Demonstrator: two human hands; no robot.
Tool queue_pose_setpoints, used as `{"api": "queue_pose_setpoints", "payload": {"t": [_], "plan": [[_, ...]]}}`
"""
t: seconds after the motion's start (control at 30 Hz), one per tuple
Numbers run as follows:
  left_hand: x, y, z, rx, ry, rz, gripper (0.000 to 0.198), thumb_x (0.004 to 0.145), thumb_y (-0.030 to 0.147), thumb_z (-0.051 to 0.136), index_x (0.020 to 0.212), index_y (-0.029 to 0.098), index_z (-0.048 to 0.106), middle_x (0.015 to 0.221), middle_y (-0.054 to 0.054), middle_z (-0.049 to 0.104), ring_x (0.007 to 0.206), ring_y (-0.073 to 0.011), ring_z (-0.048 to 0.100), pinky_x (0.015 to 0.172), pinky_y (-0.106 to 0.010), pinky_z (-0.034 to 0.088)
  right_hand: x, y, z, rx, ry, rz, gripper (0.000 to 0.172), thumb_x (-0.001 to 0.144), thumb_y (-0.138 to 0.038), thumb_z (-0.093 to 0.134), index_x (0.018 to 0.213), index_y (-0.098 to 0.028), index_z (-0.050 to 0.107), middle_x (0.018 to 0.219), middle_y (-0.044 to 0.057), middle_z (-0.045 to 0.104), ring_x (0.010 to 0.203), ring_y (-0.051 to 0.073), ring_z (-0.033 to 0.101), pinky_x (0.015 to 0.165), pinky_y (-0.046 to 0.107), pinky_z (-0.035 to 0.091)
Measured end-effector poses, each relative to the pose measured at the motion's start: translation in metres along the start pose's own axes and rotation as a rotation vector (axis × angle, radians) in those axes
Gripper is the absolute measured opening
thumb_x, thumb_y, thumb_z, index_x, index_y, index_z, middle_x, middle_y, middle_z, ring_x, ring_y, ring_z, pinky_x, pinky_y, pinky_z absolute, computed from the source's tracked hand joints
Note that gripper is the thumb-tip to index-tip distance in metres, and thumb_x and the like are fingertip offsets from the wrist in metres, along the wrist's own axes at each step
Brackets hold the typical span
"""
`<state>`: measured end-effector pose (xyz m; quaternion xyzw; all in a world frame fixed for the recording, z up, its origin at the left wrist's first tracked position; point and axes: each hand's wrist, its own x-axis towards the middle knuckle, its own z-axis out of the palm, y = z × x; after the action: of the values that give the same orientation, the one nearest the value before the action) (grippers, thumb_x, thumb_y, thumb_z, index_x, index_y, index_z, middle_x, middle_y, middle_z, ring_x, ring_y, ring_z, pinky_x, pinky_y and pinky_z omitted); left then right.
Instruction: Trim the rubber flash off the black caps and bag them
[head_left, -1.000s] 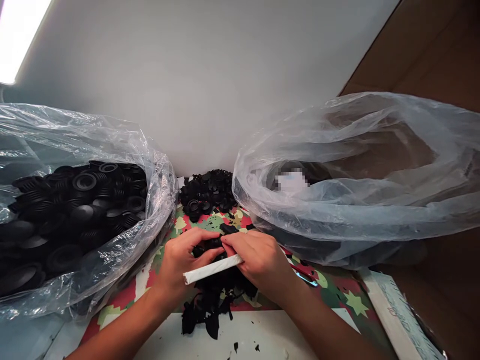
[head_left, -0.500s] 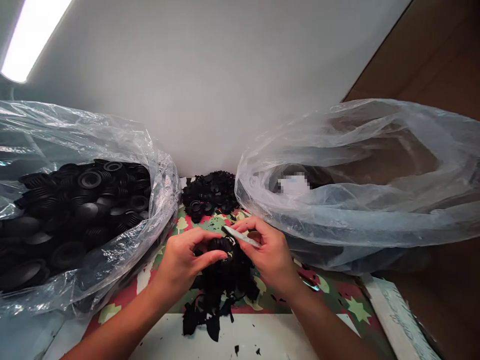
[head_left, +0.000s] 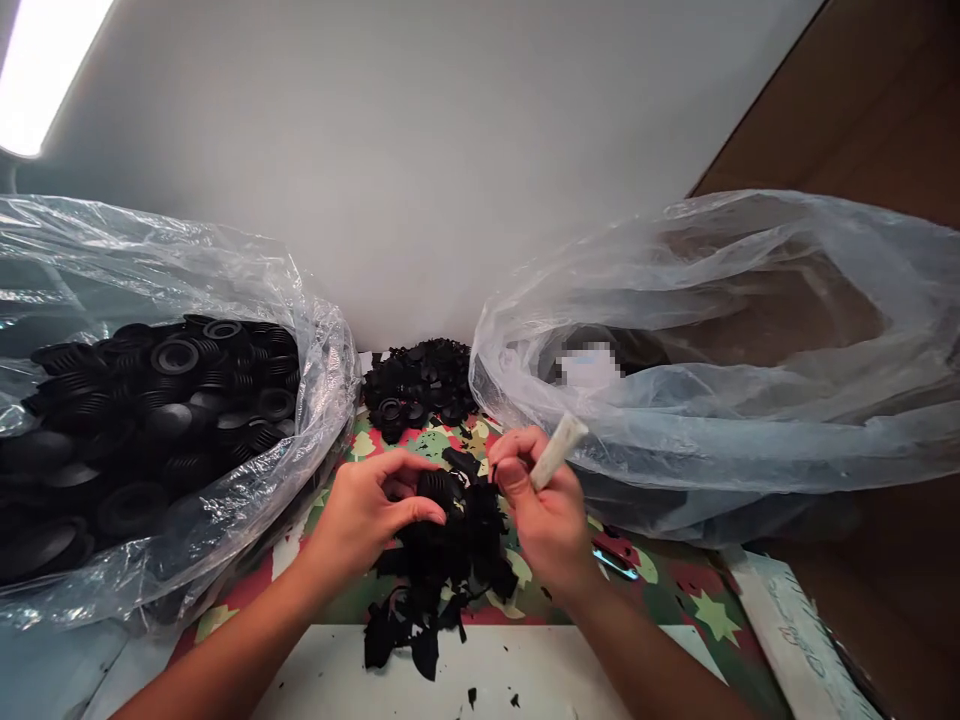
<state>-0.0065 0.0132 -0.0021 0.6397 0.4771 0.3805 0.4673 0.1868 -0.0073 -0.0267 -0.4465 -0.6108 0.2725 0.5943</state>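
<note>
My left hand (head_left: 364,510) is closed around a black ribbed rubber part (head_left: 439,487), gripped between thumb and fingers. To its right, my right hand (head_left: 551,520) is closed on a pale, stick-like tool (head_left: 557,452) that tilts up and to the right. The tool's working end is hidden in the fingers. A small dark bit shows at that hand's fingertips; I cannot make out what it is. Beneath and between both hands lies a heap of black rubber scraps (head_left: 457,560).
On the left, a clear plastic bag (head_left: 330,370) holds many black ribbed parts (head_left: 180,420). Another clear bag (head_left: 720,440) stands open on the right. A black pile (head_left: 420,385) lies at the back by the wall. A shiny, narrow object (head_left: 615,564) rests beside my right wrist.
My right hand has drawn away from the black part, and the pale tool has swung from pointing left to pointing up and right. My left hand stays almost in place.
</note>
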Motion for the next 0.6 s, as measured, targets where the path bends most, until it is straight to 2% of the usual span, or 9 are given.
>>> {"api": "queue_pose_setpoints", "payload": {"t": [0.07, 0.13, 0.2, 0.27, 0.37, 0.43, 0.5, 0.6], "plan": [[0.002, -0.001, -0.001, -0.094, -0.005, -0.024, 0.028, 0.058, 0.020, 0.090, 0.085, 0.019, 0.079, 0.060, 0.004, 0.066, 0.059, -0.0137, 0.057, 0.057, -0.023, 0.045, 0.003, 0.008, -0.004, -0.093, -0.051, 0.063, 0.038, 0.102, -0.045, 0.047, 0.072, -0.023, 0.052, 0.067, -0.002, 0.052, 0.062, 0.015, 0.050, 0.061, 0.027, 0.039], [0.003, -0.001, -0.003, -0.152, -0.012, -0.021, 0.030, 0.059, 0.019, 0.089, 0.087, 0.019, 0.079, 0.061, 0.004, 0.066, 0.059, -0.0132, 0.056, 0.058, -0.024, 0.045, 0.007, 0.012, -0.006, -0.188, -0.166, 0.078, 0.036, 0.097, -0.044, 0.054, 0.068, -0.022, 0.054, 0.071, 0.000, 0.057, 0.069, 0.017, 0.054, 0.063, 0.028, 0.040], [0.004, -0.002, -0.003, -0.159, -0.001, 0.019, 0.032, 0.059, 0.018, 0.089, 0.090, 0.020, 0.080, 0.069, 0.002, 0.070, 0.064, -0.0140, 0.059, 0.062, -0.024, 0.048, 0.008, 0.013, -0.005, -0.195, -0.227, 0.124, 0.026, 0.092, -0.043, 0.059, 0.077, -0.022, 0.063, 0.083, 0.004, 0.064, 0.077, 0.020, 0.059, 0.065, 0.028, 0.043], [0.003, -0.003, -0.003, -0.130, 0.010, 0.083, 0.031, 0.062, 0.019, 0.088, 0.092, 0.021, 0.081, 0.081, -0.001, 0.074, 0.072, -0.0157, 0.064, 0.067, -0.025, 0.051, 0.008, 0.010, -0.002, -0.139, -0.242, 0.228, 0.028, 0.093, -0.046, 0.054, 0.090, -0.021, 0.067, 0.078, 0.003, 0.067, 0.072, 0.019, 0.060, 0.063, 0.028, 0.043], [0.001, -0.004, -0.002, -0.079, 0.009, 0.166, 0.027, 0.069, 0.019, 0.084, 0.095, 0.022, 0.081, 0.093, -0.004, 0.076, 0.084, -0.0190, 0.069, 0.075, -0.028, 0.054, 0.005, 0.004, 0.004, -0.015, -0.277, 0.352, 0.042, 0.095, -0.055, 0.048, 0.083, -0.020, 0.067, 0.052, -0.003, 0.055, 0.055, 0.015, 0.051, 0.062, 0.028, 0.040], [0.000, -0.004, -0.001, -0.048, 0.016, 0.194, 0.027, 0.070, 0.018, 0.083, 0.096, 0.023, 0.080, 0.095, -0.004, 0.077, 0.089, -0.0207, 0.070, 0.080, -0.030, 0.055, 0.003, 0.001, 0.007, 0.091, -0.315, 0.392, 0.043, 0.090, -0.060, 0.055, 0.076, -0.020, 0.064, 0.050, -0.005, 0.049, 0.052, 0.014, 0.047, 0.059, 0.027, 0.039], [-0.002, -0.003, 0.000, -0.050, 0.029, 0.180, 0.028, 0.069, 0.016, 0.083, 0.095, 0.022, 0.080, 0.093, -0.004, 0.078, 0.089, -0.0209, 0.071, 0.081, -0.030, 0.056, 0.002, -0.002, 0.008, 0.172, -0.324, 0.414, 0.040, 0.085, -0.059, 0.063, 0.074, -0.020, 0.062, 0.052, -0.006, 0.049, 0.051, 0.012, 0.045, 0.056, 0.026, 0.036], [-0.003, 0.001, 0.003, -0.156, 0.017, 0.080, 0.024, 0.069, 0.016, 0.082, 0.092, 0.021, 0.079, 0.087, -0.003, 0.079, 0.081, -0.0194, 0.072, 0.075, -0.029, 0.057, 0.003, -0.005, 0.007, 0.211, -0.261, 0.405, 0.039, 0.085, -0.054, 0.065, 0.067, -0.021, 0.057, 0.053, -0.006, 0.049, 0.052, 0.012, 0.045, 0.058, 0.026, 0.037]]}}
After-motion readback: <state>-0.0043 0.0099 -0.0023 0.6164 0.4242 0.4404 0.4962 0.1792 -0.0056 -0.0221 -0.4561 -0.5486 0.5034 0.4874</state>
